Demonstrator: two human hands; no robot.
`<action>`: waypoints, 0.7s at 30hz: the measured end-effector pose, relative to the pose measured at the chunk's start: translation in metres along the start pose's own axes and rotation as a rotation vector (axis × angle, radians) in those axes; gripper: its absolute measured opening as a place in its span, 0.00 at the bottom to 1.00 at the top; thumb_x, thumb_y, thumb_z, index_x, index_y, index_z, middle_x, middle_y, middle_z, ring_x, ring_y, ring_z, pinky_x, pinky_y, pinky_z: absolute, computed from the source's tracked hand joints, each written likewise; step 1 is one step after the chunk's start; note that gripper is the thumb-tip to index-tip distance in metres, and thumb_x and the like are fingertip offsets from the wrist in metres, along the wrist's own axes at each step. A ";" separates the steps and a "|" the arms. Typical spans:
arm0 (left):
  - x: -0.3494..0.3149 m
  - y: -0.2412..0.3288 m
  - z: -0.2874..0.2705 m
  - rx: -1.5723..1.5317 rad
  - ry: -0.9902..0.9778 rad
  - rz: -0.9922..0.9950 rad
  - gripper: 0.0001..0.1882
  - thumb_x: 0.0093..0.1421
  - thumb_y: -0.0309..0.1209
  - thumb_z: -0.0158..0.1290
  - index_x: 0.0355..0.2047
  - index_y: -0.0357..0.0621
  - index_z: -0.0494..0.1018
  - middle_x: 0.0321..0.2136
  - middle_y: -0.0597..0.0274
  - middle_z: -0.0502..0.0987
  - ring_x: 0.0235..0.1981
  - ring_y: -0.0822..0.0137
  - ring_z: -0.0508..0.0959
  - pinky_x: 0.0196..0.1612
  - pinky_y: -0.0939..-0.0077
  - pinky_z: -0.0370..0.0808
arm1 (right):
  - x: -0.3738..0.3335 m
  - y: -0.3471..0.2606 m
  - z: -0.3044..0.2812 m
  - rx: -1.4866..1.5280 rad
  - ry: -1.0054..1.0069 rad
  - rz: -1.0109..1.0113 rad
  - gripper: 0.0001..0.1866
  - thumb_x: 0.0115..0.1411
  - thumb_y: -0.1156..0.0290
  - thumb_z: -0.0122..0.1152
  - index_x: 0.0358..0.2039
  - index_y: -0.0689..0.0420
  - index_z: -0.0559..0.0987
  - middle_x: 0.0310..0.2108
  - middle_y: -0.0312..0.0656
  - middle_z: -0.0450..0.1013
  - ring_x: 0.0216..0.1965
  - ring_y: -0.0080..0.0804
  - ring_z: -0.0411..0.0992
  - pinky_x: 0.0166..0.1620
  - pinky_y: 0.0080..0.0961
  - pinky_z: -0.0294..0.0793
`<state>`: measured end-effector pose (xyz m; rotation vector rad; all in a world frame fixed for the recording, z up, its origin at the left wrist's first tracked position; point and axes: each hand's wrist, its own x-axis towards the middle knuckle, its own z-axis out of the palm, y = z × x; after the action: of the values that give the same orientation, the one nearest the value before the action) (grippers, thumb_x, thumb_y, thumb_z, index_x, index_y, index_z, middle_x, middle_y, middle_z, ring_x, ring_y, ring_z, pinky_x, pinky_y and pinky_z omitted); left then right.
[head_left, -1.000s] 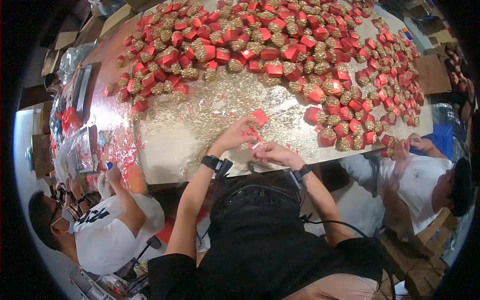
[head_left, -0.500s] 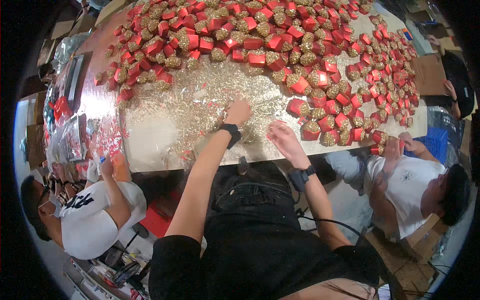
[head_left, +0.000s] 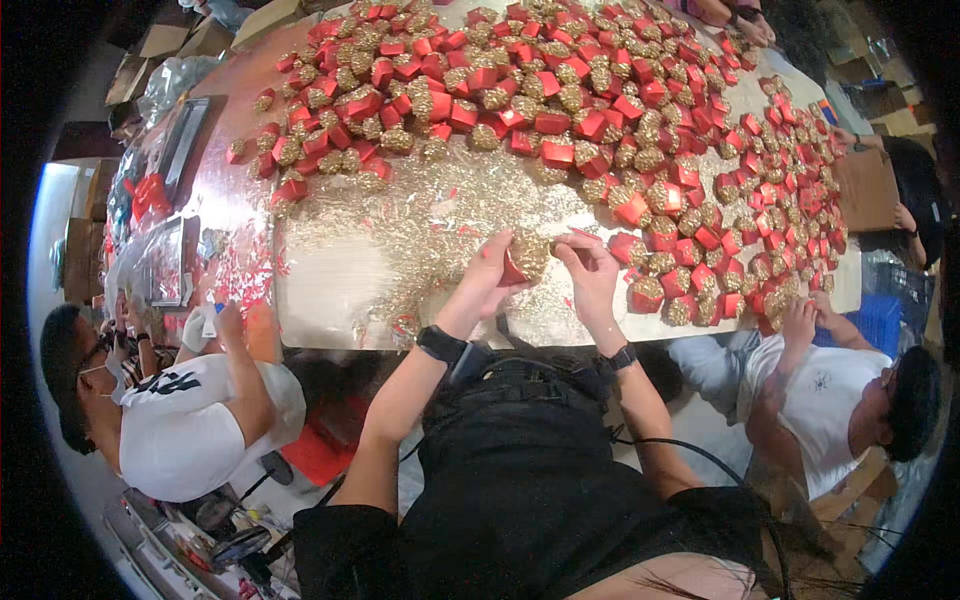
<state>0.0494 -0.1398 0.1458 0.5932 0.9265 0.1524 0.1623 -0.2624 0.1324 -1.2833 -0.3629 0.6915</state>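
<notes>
My left hand (head_left: 488,268) is wrapped round a small red box with a gold, glittery, bumpy top (head_left: 513,272), just above the near edge of the table. The box is tilted, and my fingers hide part of it. Close beside its gold side, my right hand (head_left: 594,272) has thumb and fingertips pinched together. What the pinch holds, if anything, is too small to make out. Beneath both hands, loose gold flakes (head_left: 430,220) cover the tabletop.
Many similar red boxes with gold tops (head_left: 560,153) spread over the far and right parts of the table (head_left: 325,265). Co-workers in white shirts sit at the left (head_left: 195,430) and right (head_left: 815,390). Red scraps (head_left: 235,265) lie at the left, and a blue crate (head_left: 872,322) stands at the right.
My left hand has drawn back from the gold flakes and now holds a red box with a gold top. My right hand has gone from loosely spread to pinched beside it.
</notes>
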 end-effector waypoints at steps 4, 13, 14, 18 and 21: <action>-0.013 0.003 -0.004 -0.032 -0.006 0.191 0.17 0.65 0.43 0.49 0.46 0.44 0.65 0.40 0.60 0.74 0.39 0.65 0.77 0.42 0.58 0.79 | 0.000 0.007 0.017 -0.002 0.025 -0.045 0.08 0.57 0.78 0.64 0.37 0.61 0.79 0.37 0.38 0.77 0.38 0.21 0.74 0.44 0.18 0.73; -0.031 0.015 -0.008 0.422 0.032 0.491 0.12 0.64 0.37 0.52 0.35 0.42 0.64 0.28 0.68 0.69 0.29 0.79 0.69 0.32 0.79 0.71 | -0.010 0.013 0.041 0.008 0.215 -0.137 0.04 0.58 0.83 0.60 0.34 0.63 0.78 0.36 0.42 0.77 0.39 0.24 0.75 0.45 0.21 0.75; -0.035 0.017 -0.009 0.421 0.012 0.461 0.12 0.64 0.37 0.52 0.35 0.42 0.64 0.28 0.68 0.68 0.29 0.79 0.68 0.32 0.80 0.69 | -0.010 0.011 0.042 0.012 0.220 -0.169 0.03 0.58 0.83 0.59 0.33 0.63 0.78 0.36 0.42 0.77 0.39 0.25 0.75 0.45 0.21 0.76; -0.041 0.027 -0.017 0.401 -0.068 0.480 0.13 0.63 0.38 0.54 0.34 0.43 0.63 0.28 0.68 0.67 0.29 0.79 0.66 0.33 0.80 0.67 | -0.005 -0.005 0.040 -0.075 0.098 -0.176 0.05 0.58 0.87 0.57 0.29 0.63 0.76 0.36 0.42 0.77 0.39 0.26 0.76 0.45 0.22 0.77; -0.040 0.036 -0.030 0.680 -0.057 0.635 0.15 0.61 0.38 0.55 0.35 0.43 0.63 0.29 0.67 0.67 0.31 0.78 0.66 0.35 0.79 0.67 | -0.002 -0.019 0.036 -0.156 -0.047 -0.170 0.06 0.58 0.88 0.55 0.28 0.63 0.75 0.35 0.42 0.76 0.39 0.27 0.76 0.43 0.21 0.78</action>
<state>0.0059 -0.1127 0.1799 1.5106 0.6957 0.3918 0.1443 -0.2394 0.1601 -1.3667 -0.5666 0.5579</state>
